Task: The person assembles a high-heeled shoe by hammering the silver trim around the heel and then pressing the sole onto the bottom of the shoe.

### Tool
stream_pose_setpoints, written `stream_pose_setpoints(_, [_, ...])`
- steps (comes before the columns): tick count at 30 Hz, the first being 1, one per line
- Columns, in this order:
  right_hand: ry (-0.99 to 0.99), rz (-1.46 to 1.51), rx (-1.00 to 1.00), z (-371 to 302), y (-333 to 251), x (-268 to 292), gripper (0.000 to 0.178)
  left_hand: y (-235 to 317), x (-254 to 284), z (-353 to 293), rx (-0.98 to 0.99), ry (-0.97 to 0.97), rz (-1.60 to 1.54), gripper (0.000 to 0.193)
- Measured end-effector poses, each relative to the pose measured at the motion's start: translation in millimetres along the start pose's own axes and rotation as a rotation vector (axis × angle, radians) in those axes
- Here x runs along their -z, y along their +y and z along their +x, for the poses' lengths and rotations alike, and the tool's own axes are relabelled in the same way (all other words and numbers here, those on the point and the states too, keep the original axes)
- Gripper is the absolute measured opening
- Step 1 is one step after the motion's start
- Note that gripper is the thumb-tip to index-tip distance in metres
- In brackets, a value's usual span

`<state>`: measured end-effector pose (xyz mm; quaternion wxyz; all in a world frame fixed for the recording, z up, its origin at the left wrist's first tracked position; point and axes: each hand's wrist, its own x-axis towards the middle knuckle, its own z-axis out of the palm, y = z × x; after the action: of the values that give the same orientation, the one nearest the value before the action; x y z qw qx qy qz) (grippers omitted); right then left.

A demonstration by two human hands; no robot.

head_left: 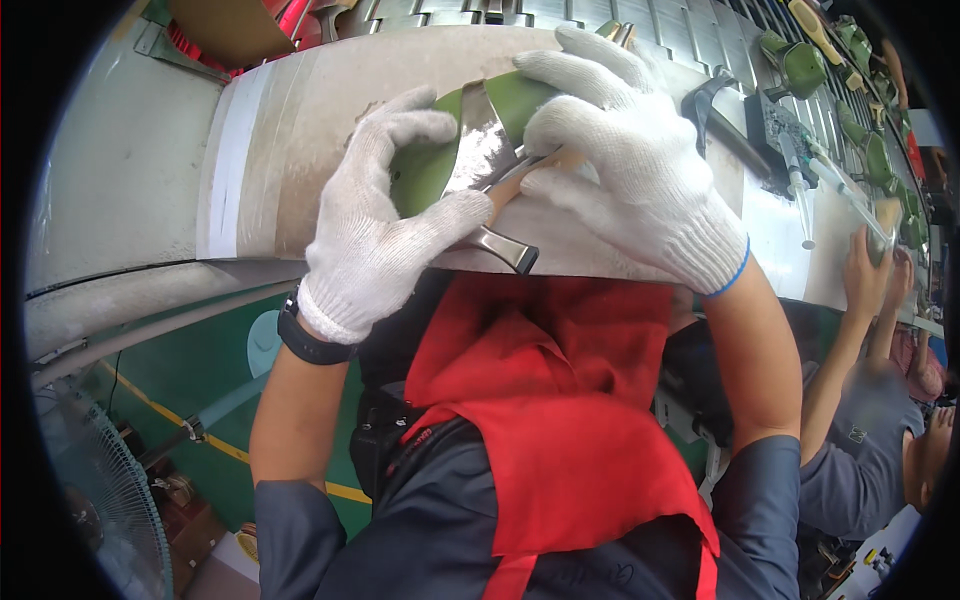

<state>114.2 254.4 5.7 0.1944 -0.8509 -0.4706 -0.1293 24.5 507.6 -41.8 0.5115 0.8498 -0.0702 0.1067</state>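
A green, curved piece with a shiny metal band across it lies on the work surface in front of me. My left hand, in a white knitted glove, curls round its left side, thumb against the near edge. From under that thumb a polished metal arm with a dark end sticks out toward me. My gloved right hand bends over the right side of the green piece. Between its thumb and fingers runs a slim tan, wood-like part. The right palm hides part of the work.
Right of my hands lie a dark hammer-like tool, a black box and clear syringes. A slatted metal conveyor carries green parts. Another person's hand works at the right. A fan stands lower left.
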Motion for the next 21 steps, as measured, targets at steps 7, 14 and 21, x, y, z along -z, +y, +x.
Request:
stream_pose_setpoints(7, [0.029,0.038,0.000,0,6,-12,0.025,23,2,22,0.150,-0.140,0.108,0.079])
stream_pose_setpoints(14, [0.133,0.075,0.058,1,15,-25,0.036,21,-10,24,-0.022,-0.106,0.235,0.075])
stream_pose_setpoints(21, [0.118,0.126,0.070,-2,20,-28,0.031,21,-12,25,0.052,-0.118,0.173,0.076])
